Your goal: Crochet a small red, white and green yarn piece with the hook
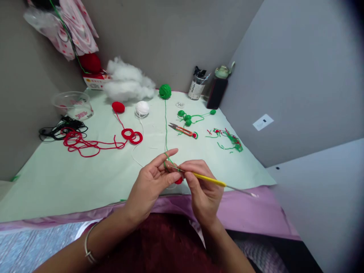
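Note:
Near the table's front edge, my right hand (206, 193) grips a crochet hook (209, 179) by its yellow handle. A bare metal end sticks out to the right, and the other tip meets the work in my left hand (152, 182). That hand pinches a small crochet piece (179, 179), with red showing below the thumb. Green yarn (166, 129) loops round a left finger and runs back to a green yarn ball (165, 91). Most of the piece is hidden by my fingers.
Orange thread snips (184, 130) lie beyond my hands. Green crochet balls (187, 118) and yarn scraps (233, 140) are to the right. Red rings (136, 138), a white yarn ball (142, 109), white stuffing (125, 81) and a plastic tub (73, 105) are left. A bottle (218, 89) stands back right.

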Motion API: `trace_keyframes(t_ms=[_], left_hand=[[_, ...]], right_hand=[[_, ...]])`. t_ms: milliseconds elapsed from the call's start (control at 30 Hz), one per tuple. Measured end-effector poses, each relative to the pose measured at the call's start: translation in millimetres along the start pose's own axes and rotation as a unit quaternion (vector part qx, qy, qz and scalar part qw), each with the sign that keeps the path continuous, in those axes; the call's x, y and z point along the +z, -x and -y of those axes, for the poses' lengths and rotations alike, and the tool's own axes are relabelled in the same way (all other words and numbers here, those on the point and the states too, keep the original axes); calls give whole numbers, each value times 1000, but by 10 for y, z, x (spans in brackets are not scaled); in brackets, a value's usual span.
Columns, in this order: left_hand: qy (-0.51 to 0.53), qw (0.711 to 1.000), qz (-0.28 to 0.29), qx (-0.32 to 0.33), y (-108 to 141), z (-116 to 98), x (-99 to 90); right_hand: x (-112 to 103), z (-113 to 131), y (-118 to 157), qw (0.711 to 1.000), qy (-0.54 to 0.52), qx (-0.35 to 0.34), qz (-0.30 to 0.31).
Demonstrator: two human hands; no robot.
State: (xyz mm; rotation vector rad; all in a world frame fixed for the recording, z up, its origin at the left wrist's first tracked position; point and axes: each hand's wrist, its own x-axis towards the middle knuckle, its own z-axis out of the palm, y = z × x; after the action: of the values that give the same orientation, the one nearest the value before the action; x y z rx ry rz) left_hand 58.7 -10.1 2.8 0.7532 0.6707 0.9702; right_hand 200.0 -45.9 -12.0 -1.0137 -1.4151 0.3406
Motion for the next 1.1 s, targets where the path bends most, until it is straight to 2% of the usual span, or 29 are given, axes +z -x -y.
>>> trace_keyframes(t_ms=[100,167,200,300,400,467,600,867,1100], left_hand=[[35,999,7,-24,2,1,15],[61,996,20,-67,4,-20,4],[70,993,29,-89,4,-39,-9],[71,988,49,-129,-1,-113,-65],[47,990,57,-121,-11,-159,-93],[27,994,53,-97,-17,-154,-85],[-3,997,40,-64,-21,-111,-55],[-1,996,41,-84,-14,-154,-37],[28,989,77,-121,-63,-166,-99]], right_hand=[[7,-34,54,981,147,-125,2],[-2,-45,72,973,173,-156,-3],[-15,-45,68,979,151,-138,2],[-77,-34,14,1000,5,-26,-6],[-112,-29,-44,986,-144,70,-43],[-94,-31,-56,975,-192,103,-35],[-12,-40,-32,980,-162,112,-1],[-20,-72,-12,967,-210,141,1],[-88,-78,-106,944,-267,189,-49]])
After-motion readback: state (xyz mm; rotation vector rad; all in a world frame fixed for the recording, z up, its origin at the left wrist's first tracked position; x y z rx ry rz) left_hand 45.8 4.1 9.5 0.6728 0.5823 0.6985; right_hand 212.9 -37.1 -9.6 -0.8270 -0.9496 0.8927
